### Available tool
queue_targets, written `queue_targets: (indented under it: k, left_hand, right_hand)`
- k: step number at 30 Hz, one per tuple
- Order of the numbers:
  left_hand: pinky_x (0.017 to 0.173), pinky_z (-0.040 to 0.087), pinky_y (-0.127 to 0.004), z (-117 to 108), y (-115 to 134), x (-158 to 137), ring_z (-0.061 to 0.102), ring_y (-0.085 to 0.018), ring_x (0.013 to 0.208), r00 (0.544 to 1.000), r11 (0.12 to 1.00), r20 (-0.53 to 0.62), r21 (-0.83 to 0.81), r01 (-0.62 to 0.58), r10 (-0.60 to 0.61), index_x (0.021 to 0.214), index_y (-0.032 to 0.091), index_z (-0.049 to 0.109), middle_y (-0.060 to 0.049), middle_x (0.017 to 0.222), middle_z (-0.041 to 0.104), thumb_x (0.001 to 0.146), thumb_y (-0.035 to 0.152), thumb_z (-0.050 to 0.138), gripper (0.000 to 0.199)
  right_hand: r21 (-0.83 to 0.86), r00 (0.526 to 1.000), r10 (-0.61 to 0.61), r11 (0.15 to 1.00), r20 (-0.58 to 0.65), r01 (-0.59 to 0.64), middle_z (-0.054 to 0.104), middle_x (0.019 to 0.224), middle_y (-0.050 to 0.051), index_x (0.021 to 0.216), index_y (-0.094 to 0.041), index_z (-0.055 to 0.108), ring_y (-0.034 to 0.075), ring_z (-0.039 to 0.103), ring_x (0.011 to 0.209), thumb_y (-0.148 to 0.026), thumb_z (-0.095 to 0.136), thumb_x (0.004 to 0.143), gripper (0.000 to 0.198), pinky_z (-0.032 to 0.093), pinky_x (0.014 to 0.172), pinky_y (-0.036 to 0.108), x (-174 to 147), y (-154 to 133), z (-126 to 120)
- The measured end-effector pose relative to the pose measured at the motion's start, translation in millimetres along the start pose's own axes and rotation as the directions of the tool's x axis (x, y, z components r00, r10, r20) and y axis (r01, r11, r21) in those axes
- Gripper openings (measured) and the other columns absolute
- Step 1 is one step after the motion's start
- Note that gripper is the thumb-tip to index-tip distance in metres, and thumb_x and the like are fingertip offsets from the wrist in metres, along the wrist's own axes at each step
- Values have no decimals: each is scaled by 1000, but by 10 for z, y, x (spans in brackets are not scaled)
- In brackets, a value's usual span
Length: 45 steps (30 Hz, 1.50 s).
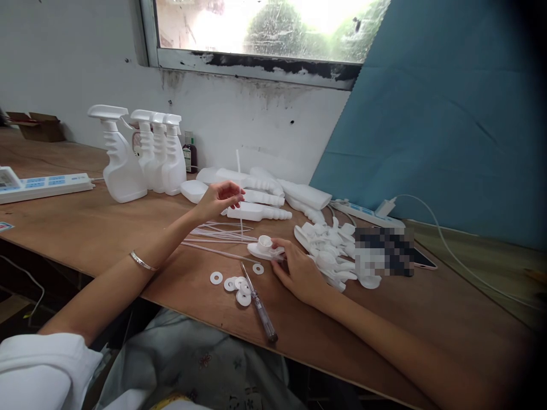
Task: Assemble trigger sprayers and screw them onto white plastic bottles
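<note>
Right now, the left hand point(217, 202) is raised above the brown wooden worktop point(188, 279), its thumb and fingertips pinched together on a thin, translucent white plastic tube point(239, 171) that stands nearly upright, its lower end near the spray head but apart from its collar. Closer to the worktop's near edge, the right hand point(301, 273) has its thumb and fingers closed on the back of a white plastic spray head point(260, 249), which lies with its round collar facing up. More thin, pale plastic tubes point(220, 233) lie loosely to the left of that head. Towards the near edge are flat, white ring-shaped washers point(243, 299), several overlapping and others apart, and just beside them a screwdriver with a clear purplish handle point(265, 320) lies aslant, handle towards that edge. A heap of white plastic spray heads point(329, 245) spreads beyond the right hand, towards the worktop's right side. Along the far edge, white plastic bottles without heads point(260, 212) lie on their sides; farther left, white spray bottles with heads fitted point(123, 173) stand upright.
</note>
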<state>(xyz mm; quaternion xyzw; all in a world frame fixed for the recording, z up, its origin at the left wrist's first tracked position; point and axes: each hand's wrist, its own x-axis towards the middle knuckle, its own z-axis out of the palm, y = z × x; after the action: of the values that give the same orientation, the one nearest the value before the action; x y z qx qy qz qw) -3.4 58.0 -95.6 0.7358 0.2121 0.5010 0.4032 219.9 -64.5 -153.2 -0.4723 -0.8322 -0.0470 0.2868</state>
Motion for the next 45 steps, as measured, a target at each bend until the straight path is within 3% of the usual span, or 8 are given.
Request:
queue_targets:
  k: [6,10,18,22,28,32,45]
  left_hand:
    - [58,48,-23,24,-12,-8,57,-8,61,997,1000,73,12,21,-22,76,11,54,-4,83,58,69,32,66,26]
    - [61,48,-24,45,-84,-35,57,-9,63,981,997,180,42,60,-67,75,10,55,-4,79,60,69,31,66,24]
    - [59,44,-22,136,-188,-132,57,-11,62,866,904,460,427,-20,-198,84,11,63,-2,66,63,75,23,58,16]
    - [60,45,-23,162,-187,-139,59,-12,62,870,903,446,431,-2,-211,80,11,64,-3,66,63,73,22,61,14]
    - [61,46,-24,231,-117,-133,59,-13,65,954,987,283,145,65,-105,77,10,61,-5,69,64,70,34,66,26]
    - [58,45,-23,373,-15,-174,57,-12,63,981,997,182,37,61,-67,71,9,60,-4,66,61,67,36,69,28]
    - [66,47,-26,516,-16,-266,62,-16,73,972,998,229,37,51,-58,73,11,58,-8,79,67,75,42,59,31]
  right_hand:
    - [-2,1000,-3,1000,5,3,57,105,8,113,-20,37,22,59,93,-14,45,79,35,50,78,38,-2,-1,-4]
    - [-17,1000,-4,1000,11,4,57,105,8,113,-20,37,22,58,91,-15,45,80,34,50,76,38,0,-1,-4]
    - [-21,1000,-4,1000,10,4,57,103,8,113,-20,37,22,59,89,-15,45,80,35,50,75,37,3,3,2]
    - [-18,1000,0,1000,13,0,57,103,8,113,-20,37,22,59,89,-15,45,80,35,50,76,38,1,4,0]
    - [7,1000,-5,1000,7,5,57,104,8,115,-20,36,22,58,93,-14,44,80,36,49,79,39,0,3,0]
    - [8,1000,-7,1000,7,7,57,104,8,114,-21,36,23,58,93,-14,44,79,36,49,78,39,2,0,3]
    - [16,1000,-19,1000,0,19,57,104,9,113,-20,37,23,58,94,-13,44,79,36,50,78,39,10,-3,-4]
